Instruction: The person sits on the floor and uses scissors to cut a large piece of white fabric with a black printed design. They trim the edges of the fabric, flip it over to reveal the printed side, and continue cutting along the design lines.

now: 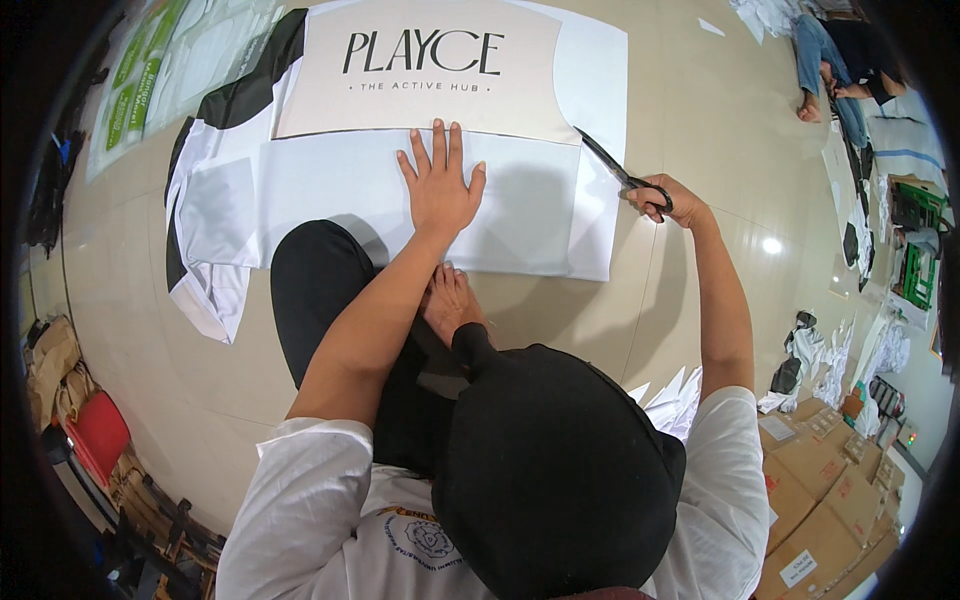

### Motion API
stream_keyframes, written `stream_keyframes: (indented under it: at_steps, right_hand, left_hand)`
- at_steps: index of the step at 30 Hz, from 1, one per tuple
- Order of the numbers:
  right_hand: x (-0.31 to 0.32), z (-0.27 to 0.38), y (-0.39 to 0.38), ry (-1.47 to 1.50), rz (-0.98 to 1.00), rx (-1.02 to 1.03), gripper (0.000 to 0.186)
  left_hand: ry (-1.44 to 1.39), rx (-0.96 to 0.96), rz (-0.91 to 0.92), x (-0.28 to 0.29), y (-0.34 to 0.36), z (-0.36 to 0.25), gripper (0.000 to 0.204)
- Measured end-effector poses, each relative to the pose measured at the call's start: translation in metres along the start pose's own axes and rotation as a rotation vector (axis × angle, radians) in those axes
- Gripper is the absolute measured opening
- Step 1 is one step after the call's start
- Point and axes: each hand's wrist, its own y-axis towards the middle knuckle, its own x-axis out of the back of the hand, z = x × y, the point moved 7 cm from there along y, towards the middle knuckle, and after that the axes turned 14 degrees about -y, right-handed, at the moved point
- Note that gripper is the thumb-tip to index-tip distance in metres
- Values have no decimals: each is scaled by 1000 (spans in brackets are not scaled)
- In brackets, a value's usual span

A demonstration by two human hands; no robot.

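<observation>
My left hand lies flat with fingers spread, pressing on white fabric, its fingertips just over the lower edge of a cream printed panel. My right hand is closed round the handles of black scissors. The blades point up and left, their tips at the panel's lower right corner, over the white fabric. Whether the blades are apart is hard to make out. Black-and-white cloth pieces lie bunched along the left side of the fabric.
My bare foot rests near the fabric's front edge on the tiled floor. Another person sits at the upper right. Cardboard boxes stand at the lower right, a red chair at the left. White scraps lie at my right side.
</observation>
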Motion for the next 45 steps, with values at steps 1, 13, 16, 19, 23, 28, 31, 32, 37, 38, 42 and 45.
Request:
stream_keyframes:
  at_steps: [1,13,16,19,23,28,31,32,37,38,42,45]
  right_hand:
    - [2,0,1,-17,-1,-7,37]
    - [8,-11,8,-32,21,11,28]
    - [6,-10,9,-11,24,30,27]
    - [4,-12,9,-8,24,35,26]
    - [5,-14,9,-38,28,36,27]
    - [2,-1,8,23,1,55,30]
    - [4,-3,12,32,-12,80,30]
    - [3,0,14,24,-13,89,30]
    - [-1,4,19,43,1,57,31]
    - [-1,2,20,51,-1,65,31]
    - [-2,5,22,57,0,83,30]
    - [-5,8,20,46,-4,50,27]
  left_hand:
    - [2,1,3,0,0,0,79]
    - [17,6,13,-1,1,-1,79]
    - [20,7,15,-1,1,0,79]
    - [23,12,22,0,1,0,79]
    - [27,15,31,-1,2,-2,79]
    - [48,25,45,0,1,0,80]
    - [45,27,55,-1,2,-2,80]
    - [25,9,28,-1,2,-1,80]
    - [-24,-28,-23,0,1,0,80]
    - [-25,-30,-24,0,1,-1,80]
    - [-19,-31,-28,0,1,-1,80]
    - [-20,-32,-34,1,0,0,80]
